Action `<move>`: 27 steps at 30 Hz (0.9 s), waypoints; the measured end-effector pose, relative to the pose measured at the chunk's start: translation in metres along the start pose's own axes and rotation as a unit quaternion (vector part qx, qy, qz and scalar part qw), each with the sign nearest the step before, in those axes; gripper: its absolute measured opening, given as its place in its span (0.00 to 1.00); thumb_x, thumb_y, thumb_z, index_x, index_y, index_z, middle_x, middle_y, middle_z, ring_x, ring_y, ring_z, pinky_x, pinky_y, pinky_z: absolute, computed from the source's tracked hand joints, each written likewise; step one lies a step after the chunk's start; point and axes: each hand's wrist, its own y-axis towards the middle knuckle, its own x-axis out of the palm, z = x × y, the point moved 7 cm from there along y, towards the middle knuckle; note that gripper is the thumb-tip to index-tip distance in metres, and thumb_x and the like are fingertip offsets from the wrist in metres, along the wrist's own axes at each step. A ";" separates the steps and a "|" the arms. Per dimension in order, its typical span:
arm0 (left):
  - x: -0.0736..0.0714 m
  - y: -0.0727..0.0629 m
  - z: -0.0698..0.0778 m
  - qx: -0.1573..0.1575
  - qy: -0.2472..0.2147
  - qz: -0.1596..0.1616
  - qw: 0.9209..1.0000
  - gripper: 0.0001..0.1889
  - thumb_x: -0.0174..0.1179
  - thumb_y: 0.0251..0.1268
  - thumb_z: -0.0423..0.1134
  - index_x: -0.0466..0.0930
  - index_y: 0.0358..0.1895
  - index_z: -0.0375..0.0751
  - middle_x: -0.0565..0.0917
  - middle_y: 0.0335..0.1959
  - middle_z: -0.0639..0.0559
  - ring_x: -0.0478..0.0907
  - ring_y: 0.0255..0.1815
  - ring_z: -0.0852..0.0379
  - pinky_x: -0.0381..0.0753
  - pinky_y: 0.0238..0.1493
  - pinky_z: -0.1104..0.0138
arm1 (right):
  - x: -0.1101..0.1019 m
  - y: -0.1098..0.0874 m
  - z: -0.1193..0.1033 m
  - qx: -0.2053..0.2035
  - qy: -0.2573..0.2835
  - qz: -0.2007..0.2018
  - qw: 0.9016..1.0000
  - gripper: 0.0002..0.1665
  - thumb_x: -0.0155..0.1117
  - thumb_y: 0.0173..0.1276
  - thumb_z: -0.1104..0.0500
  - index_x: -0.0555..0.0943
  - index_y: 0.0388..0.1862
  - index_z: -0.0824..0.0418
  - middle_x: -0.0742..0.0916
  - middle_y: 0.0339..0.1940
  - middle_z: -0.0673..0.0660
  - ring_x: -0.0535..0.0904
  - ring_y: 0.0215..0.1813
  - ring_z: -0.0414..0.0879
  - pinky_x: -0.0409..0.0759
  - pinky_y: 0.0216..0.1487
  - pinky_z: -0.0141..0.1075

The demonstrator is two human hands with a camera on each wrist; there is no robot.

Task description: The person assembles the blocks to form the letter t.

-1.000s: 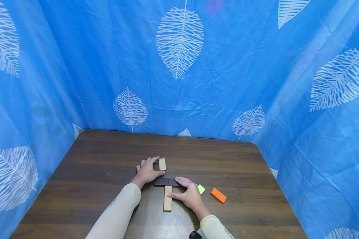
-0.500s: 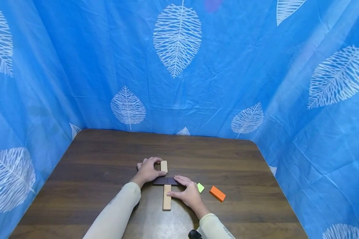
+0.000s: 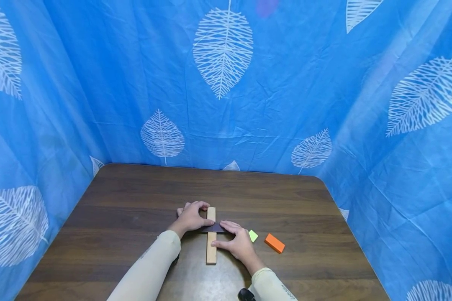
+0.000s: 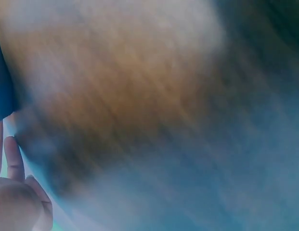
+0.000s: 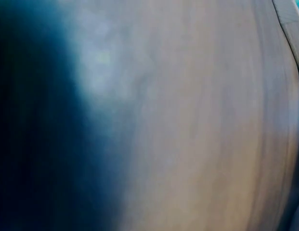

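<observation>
Head view, lower centre: my left hand (image 3: 191, 217) pinches pale block (image 3: 211, 214). My right hand (image 3: 239, 244), unclenched, touches dark block (image 3: 217, 228).

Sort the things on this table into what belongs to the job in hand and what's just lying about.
Apparently in the job:
far pale block, pinched by the left hand
dark strip, at the fingers of the right hand
near pale block, at that hand's thumb

Apparently just lying about:
yellow-green piece, beside the right hand
orange block, untouched
</observation>
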 end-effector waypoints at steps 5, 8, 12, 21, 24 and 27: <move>0.003 0.000 0.001 0.004 -0.002 -0.003 1.000 0.28 0.77 0.52 0.52 0.82 0.57 0.48 0.82 0.50 0.56 0.70 0.54 0.48 0.55 0.54 0.44 | -0.001 0.000 0.001 0.007 0.002 -0.002 1.000 0.43 0.84 0.46 0.40 0.85 0.60 0.59 0.85 0.60 0.50 0.76 0.66 0.47 0.70 0.66 0.46; 0.003 -0.001 0.001 0.010 -0.001 -0.004 1.000 0.27 0.75 0.55 0.51 0.82 0.58 0.48 0.82 0.51 0.55 0.70 0.55 0.47 0.56 0.54 0.43 | -0.002 0.000 0.000 0.007 0.001 -0.003 1.000 0.43 0.85 0.46 0.40 0.84 0.60 0.60 0.85 0.60 0.50 0.76 0.66 0.48 0.70 0.66 0.46; -0.001 -0.004 0.001 0.028 -0.005 -0.005 1.000 0.28 0.73 0.58 0.50 0.81 0.61 0.47 0.81 0.54 0.52 0.70 0.57 0.46 0.58 0.54 0.43 | -0.001 0.000 -0.001 0.001 -0.004 -0.006 1.000 0.44 0.84 0.47 0.40 0.84 0.60 0.60 0.85 0.60 0.51 0.76 0.66 0.49 0.70 0.66 0.47; -0.006 -0.015 -0.008 0.059 -0.053 -0.042 0.996 0.22 0.79 0.51 0.49 0.85 0.50 0.54 0.82 0.47 0.60 0.73 0.54 0.51 0.55 0.62 0.38 | 0.000 -0.002 0.000 0.001 -0.003 -0.003 1.000 0.44 0.84 0.47 0.39 0.84 0.60 0.61 0.85 0.60 0.51 0.76 0.66 0.50 0.70 0.66 0.48; 0.000 -0.018 -0.010 0.060 -0.048 -0.057 0.995 0.23 0.80 0.47 0.52 0.85 0.48 0.56 0.82 0.46 0.63 0.71 0.53 0.53 0.54 0.60 0.40 | 0.000 -0.002 0.000 0.003 -0.003 -0.003 1.000 0.44 0.84 0.47 0.39 0.84 0.60 0.60 0.85 0.60 0.51 0.76 0.66 0.49 0.70 0.66 0.47; 0.003 -0.019 -0.009 0.061 -0.037 -0.056 0.996 0.25 0.81 0.44 0.56 0.85 0.48 0.58 0.82 0.46 0.63 0.69 0.51 0.53 0.55 0.56 0.43 | -0.001 -0.001 0.000 0.003 -0.003 -0.001 1.000 0.44 0.84 0.47 0.39 0.84 0.60 0.60 0.85 0.60 0.51 0.76 0.66 0.49 0.70 0.66 0.47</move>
